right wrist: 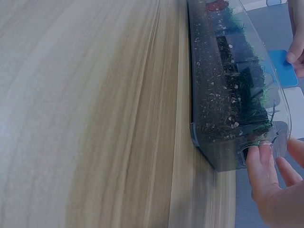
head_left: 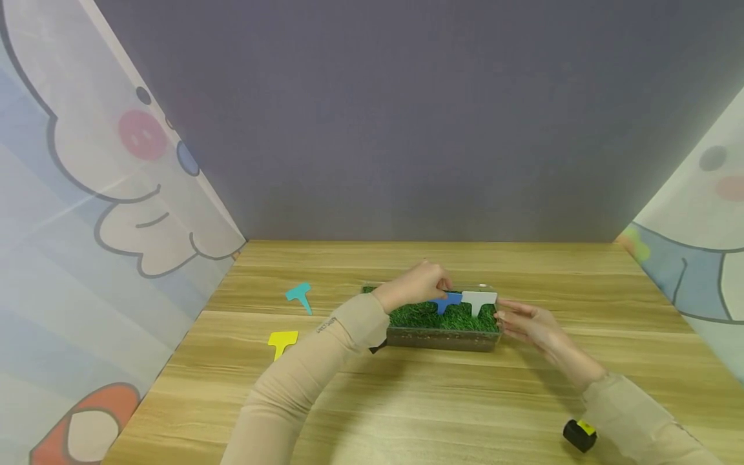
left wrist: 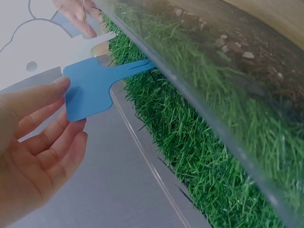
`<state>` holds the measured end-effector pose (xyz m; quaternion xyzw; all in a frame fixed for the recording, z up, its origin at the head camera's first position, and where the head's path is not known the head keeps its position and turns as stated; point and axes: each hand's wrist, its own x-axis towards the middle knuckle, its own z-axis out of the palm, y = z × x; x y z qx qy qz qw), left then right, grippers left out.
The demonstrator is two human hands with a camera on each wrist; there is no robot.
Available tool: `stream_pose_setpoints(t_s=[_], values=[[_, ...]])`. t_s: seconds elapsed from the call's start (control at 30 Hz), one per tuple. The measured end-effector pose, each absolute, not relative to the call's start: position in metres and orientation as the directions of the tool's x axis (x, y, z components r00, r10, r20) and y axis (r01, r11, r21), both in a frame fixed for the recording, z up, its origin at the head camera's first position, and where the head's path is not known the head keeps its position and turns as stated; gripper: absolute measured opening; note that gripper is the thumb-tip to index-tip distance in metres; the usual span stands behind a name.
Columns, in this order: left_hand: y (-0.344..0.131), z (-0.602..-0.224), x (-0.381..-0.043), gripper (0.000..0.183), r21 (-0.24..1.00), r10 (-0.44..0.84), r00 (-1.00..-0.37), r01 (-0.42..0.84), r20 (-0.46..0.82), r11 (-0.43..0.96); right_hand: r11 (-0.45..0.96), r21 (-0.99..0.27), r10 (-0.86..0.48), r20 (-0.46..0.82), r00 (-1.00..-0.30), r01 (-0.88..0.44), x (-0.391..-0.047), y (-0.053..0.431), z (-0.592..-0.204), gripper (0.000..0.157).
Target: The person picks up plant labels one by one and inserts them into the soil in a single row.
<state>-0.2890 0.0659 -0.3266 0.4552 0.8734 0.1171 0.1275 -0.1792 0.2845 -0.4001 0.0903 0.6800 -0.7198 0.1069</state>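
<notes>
In the left wrist view, my left hand (left wrist: 38,147) pinches the edge of a blue T-shaped plant label (left wrist: 88,88) between thumb and fingers. The label's stem reaches down into green artificial grass (left wrist: 175,137) inside a clear box. A white T-shaped plant label (head_left: 479,298) stands in the grass just right of the blue one. My right hand (head_left: 535,329) is at the right end of the clear box (head_left: 442,339), its extended fingers touching the end wall. Through the box's side, dark soil with pale bits (right wrist: 218,95) shows under the grass.
A teal plant label (head_left: 300,295) and a yellow plant label (head_left: 283,340) lie on the wooden table (head_left: 418,400), left of the box. Near the right sleeve lies a small black object with a yellow part (head_left: 580,435). A grey wall (head_left: 407,129) rises behind the table.
</notes>
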Motion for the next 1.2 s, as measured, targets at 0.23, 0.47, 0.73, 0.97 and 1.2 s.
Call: stream_pose_setpoints(t_s=[0.23, 0.47, 0.73, 0.97, 1.2], values=[[0.060, -0.320, -0.287, 0.021, 0.345, 0.825, -0.554, 0.756, -0.115, 0.556, -0.060, -0.958, -0.032, -0.278, -0.960, 0.279, -0.180, 0.285, -0.401, 0.063], [0.048, -0.315, -0.284, 0.026, 0.342, 0.826, -0.553, 0.760, -0.107, 0.553, -0.082, -0.957, -0.035, -0.277, -0.960, 0.279, -0.180, 0.285, -0.401, 0.062], [0.031, -0.310, -0.281, 0.024, 0.277, 0.832, -0.551, 0.791, -0.064, 0.546, -0.098, -0.955, -0.036, -0.278, -0.960, 0.280, -0.180, 0.286, -0.402, 0.060], [0.012, -0.304, -0.277, 0.026, 0.270, 0.838, -0.546, 0.803, -0.027, 0.532, -0.087, -0.958, -0.038, -0.272, -0.962, 0.274, -0.180, 0.286, -0.402, 0.062], [-0.008, -0.297, -0.271, 0.024, 0.270, 0.813, -0.582, 0.783, 0.002, 0.560, -0.096, -0.954, -0.039, -0.280, -0.959, 0.283, -0.180, 0.287, -0.404, 0.061]])
